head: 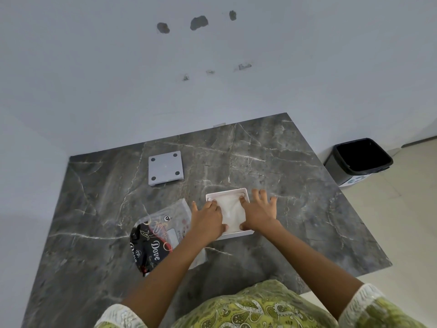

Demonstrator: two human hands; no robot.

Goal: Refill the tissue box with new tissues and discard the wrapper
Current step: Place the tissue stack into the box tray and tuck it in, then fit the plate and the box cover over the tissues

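Note:
A white square tissue box (246, 191) lies open on the dark marble table (283, 162), with a stack of white tissues (230, 209) inside it. My left hand (208, 220) presses on the stack's left side, thumb at the near edge. My right hand (259, 213) presses on the right side, fingers spread over the box's right rim. The box's grey square lid (166, 167), with a dark dot at each corner, lies apart at the back left. The plastic tissue wrapper (157, 240), black and clear with "Dove" print, lies flat left of the box, partly under my left forearm.
A black waste bin (359, 159) with a dark liner stands on the floor beyond the table's right edge. A pale wall runs along the table's far and left sides. My green patterned clothing fills the bottom of the view.

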